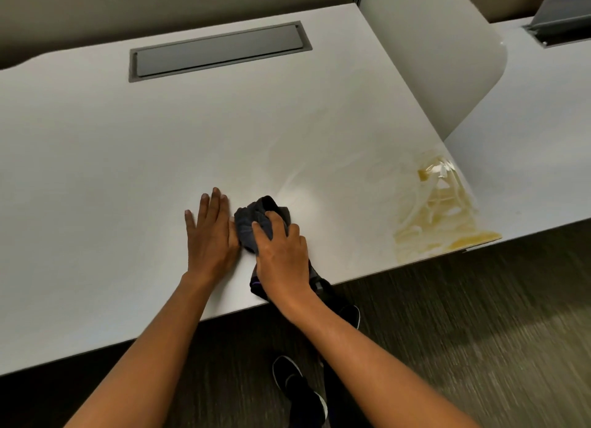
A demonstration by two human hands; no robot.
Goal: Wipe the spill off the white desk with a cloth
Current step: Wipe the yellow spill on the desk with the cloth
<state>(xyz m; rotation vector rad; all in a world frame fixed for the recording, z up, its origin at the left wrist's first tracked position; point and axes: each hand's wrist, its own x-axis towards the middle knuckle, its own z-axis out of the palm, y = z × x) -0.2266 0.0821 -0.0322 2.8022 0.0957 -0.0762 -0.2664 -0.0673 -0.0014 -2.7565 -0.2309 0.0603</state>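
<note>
Across the white desk [160, 146], most of the job looks unfinished: the yellow spill [438, 210] sits smeared at the right front corner, well apart from the dark cloth [252, 218]. Right hand [283, 251] grips that cloth; left hand [211, 232] lies flat, fingers open. No containers visible.

Even, soft indoor light; pale glare patch on smooth white laminate desk [307, 200]; motion blur across dark striped carpet floor [479, 331]; wide-angle bowing at edges.

White desk [128, 159], dark cloth [252, 226] near front edge, yellow spill [438, 213] at right corner
</note>
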